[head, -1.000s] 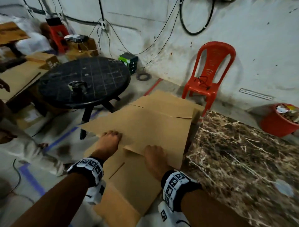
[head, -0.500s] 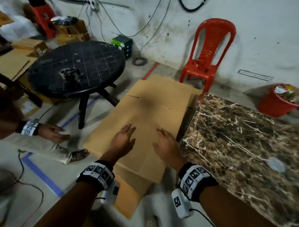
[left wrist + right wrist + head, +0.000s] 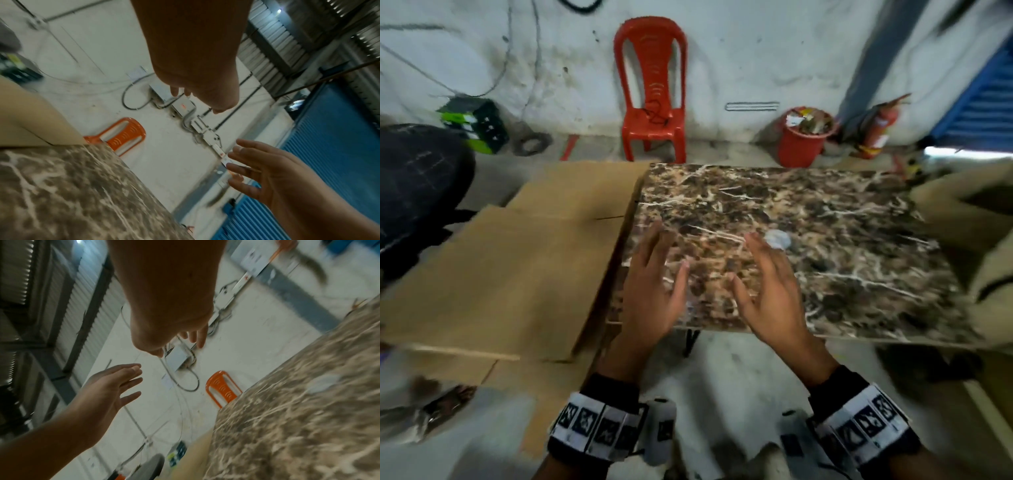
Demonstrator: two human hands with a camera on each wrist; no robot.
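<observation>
Both left hand (image 3: 650, 294) and right hand (image 3: 770, 294) hover splayed, empty, above the marble tabletop (image 3: 842, 246).

Head view looks down on the table (image 3: 842, 246); wrist views skim it closely; all share the chair (image 3: 652, 130).

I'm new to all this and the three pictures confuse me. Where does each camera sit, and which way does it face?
Head: on the head, facing forward and down at the marble-patterned table and flat cardboard; left hand and right hand show, open.
Left wrist: on that wrist, facing along the left hand towards the wall; the right hand shows too.
Right wrist: on that wrist, facing along the right hand; the left hand shows too.
Shared: all three catch the table and the red plastic chair.
</observation>
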